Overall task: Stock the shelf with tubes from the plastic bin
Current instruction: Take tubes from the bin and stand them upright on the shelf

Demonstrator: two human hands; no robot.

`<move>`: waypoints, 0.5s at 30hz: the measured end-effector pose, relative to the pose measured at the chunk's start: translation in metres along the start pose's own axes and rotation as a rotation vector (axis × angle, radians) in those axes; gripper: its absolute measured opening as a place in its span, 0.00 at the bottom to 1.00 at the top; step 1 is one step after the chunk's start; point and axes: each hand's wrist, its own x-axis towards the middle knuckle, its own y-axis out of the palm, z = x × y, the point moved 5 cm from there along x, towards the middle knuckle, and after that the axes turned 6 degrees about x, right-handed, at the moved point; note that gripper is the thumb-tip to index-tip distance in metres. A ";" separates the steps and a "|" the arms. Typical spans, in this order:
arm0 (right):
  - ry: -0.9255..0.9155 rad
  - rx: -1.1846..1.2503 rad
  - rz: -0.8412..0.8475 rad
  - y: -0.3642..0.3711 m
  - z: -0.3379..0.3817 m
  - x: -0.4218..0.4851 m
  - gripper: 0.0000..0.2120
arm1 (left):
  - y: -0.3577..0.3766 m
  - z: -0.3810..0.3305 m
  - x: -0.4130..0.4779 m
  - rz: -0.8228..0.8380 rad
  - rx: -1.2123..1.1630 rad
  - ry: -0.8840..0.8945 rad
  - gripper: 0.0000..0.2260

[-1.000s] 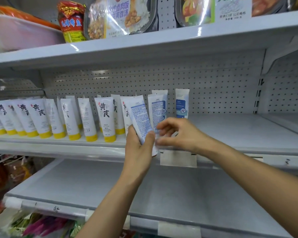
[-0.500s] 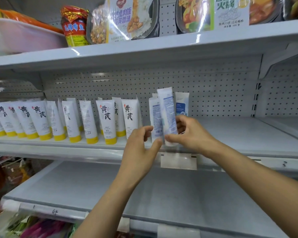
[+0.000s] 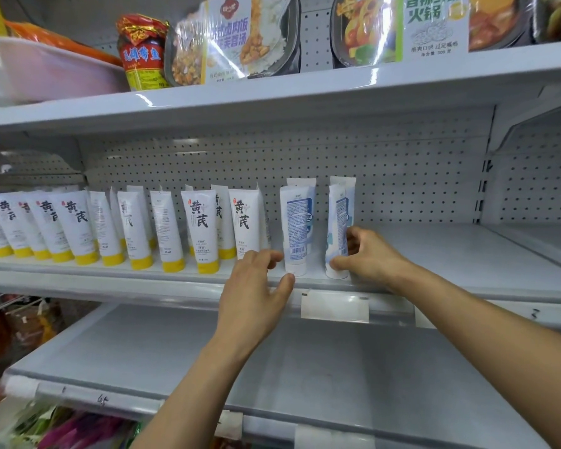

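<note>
Several white tubes with yellow caps (image 3: 201, 231) stand in a row on the middle shelf (image 3: 467, 254). To their right stand white-and-blue tubes. My right hand (image 3: 366, 254) pinches the front right blue tube (image 3: 337, 228) near its cap, and the tube stands upright on the shelf. My left hand (image 3: 256, 286) hovers just left of another blue tube (image 3: 294, 228), fingers loosely spread, holding nothing. The plastic bin is not in view.
The upper shelf (image 3: 272, 92) holds a pink tub (image 3: 30, 72), a red jar (image 3: 141, 53) and packaged meals (image 3: 234, 37). The lower shelf (image 3: 272, 367) juts out below my arms. Price-tag holders (image 3: 334, 307) hang on the middle shelf's front edge.
My left hand passed the blue tube to my right hand and let go. My right hand moved it rightward and stood it on the shelf in front of the rear tube.
</note>
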 end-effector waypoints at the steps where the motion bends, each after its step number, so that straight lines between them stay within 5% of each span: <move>1: 0.001 0.000 0.001 0.000 0.000 0.000 0.20 | 0.000 0.000 0.000 -0.001 0.000 0.000 0.14; 11: 0.019 -0.027 0.029 0.001 -0.001 -0.001 0.24 | 0.007 -0.006 0.005 0.035 0.022 -0.002 0.16; 15: 0.083 -0.266 0.005 -0.010 -0.001 -0.011 0.29 | 0.004 -0.009 0.005 0.055 0.034 -0.021 0.15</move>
